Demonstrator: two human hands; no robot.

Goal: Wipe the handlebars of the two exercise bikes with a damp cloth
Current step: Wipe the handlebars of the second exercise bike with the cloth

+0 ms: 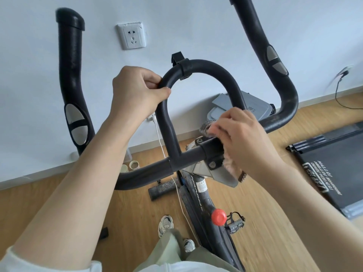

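The black foam handlebars point(206, 67) of one exercise bike fill the view, with an inner loop, a crossbar and two long outer horns. My left hand point(135, 91) grips the left side of the inner loop. My right hand point(241, 138) holds a fluffy pinkish-grey cloth point(232, 165) wrapped around the crossbar, just right of the centre clamp point(213, 154). Most of the cloth is hidden under my fingers. Only this one bike is in view.
A white wall with a socket point(132, 35) stands right behind the bars. A grey console point(253, 107) sits beyond the loop. The bike frame with its red knob point(218, 216) and a pedal point(236, 222) drops to the wooden floor. A treadmill point(334, 169) lies right.
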